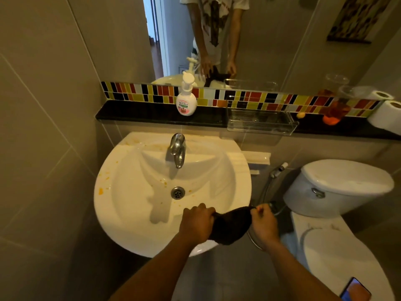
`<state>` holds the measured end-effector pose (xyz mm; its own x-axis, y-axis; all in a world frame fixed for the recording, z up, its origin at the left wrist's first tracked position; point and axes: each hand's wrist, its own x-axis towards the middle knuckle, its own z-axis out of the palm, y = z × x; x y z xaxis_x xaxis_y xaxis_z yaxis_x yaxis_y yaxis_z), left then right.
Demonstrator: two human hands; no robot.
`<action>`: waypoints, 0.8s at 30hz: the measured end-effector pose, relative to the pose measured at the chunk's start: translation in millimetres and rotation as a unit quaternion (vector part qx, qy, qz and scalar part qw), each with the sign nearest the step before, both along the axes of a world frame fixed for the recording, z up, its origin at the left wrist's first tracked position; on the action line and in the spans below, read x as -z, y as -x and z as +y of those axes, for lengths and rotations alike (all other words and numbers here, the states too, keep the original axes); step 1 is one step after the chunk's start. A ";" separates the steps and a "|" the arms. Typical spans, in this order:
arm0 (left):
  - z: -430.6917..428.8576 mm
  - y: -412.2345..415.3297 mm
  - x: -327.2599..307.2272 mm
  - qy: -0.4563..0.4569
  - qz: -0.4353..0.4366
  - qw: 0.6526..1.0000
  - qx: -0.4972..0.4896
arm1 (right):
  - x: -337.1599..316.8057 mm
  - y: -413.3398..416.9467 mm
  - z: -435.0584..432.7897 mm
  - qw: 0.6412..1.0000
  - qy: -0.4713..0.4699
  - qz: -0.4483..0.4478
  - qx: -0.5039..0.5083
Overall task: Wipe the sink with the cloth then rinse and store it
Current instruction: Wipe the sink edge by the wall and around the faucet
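A round white sink with orange stains on its left rim and near the drain is in the middle of the view. A chrome tap stands at its back. A dark cloth hangs stretched over the sink's front right rim. My left hand grips its left end. My right hand pinches its right corner, just past the sink's edge.
A black ledge behind the sink carries a soap pump bottle, a clear plastic tray, an orange bottle and toilet rolls. A toilet stands at the right, with a phone on its lid. A mirror hangs above.
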<state>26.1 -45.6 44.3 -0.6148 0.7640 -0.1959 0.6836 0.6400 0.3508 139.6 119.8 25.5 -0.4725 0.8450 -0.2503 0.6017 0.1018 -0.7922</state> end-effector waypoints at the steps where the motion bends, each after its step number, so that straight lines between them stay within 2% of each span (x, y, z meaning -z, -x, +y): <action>1: -1.2 5.4 -9.0 -0.051 -0.044 0.997 -0.036 | -11.9 -0.1 4.9 1.000 -0.007 0.024 0.000; 3: -1.9 16.8 -30.2 -0.144 -0.111 0.978 -0.100 | -39.0 4.2 16.4 0.997 -0.037 0.067 -0.022; 6: -1.6 32.0 -59.3 -0.207 -0.122 0.961 -0.135 | -77.2 14.7 28.7 0.986 -0.091 0.083 -0.110; 12: -17.0 55.7 -118.7 -0.261 -0.111 0.945 -0.160 | -135.8 38.8 37.7 0.927 -0.203 -0.020 -0.315; 15: -33.8 70.3 -147.7 -0.280 -0.079 0.944 -0.156 | -158.0 52.5 36.3 0.916 -0.217 -0.033 -0.336; 19: -63.8 84.3 -184.0 -0.289 -0.044 0.944 -0.152 | -188.0 74.1 17.0 0.898 -0.264 0.016 -0.352; 24: -126.7 99.0 -194.7 -0.258 -0.054 0.950 -0.170 | -201.0 98.7 -24.3 0.893 -0.243 0.005 -0.378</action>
<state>-72.9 -172.3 239.0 -0.8405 0.5365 0.0753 0.4113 0.5414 0.7333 40.8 95.6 226.6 -0.9545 0.2908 0.0659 0.2086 0.8094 -0.5489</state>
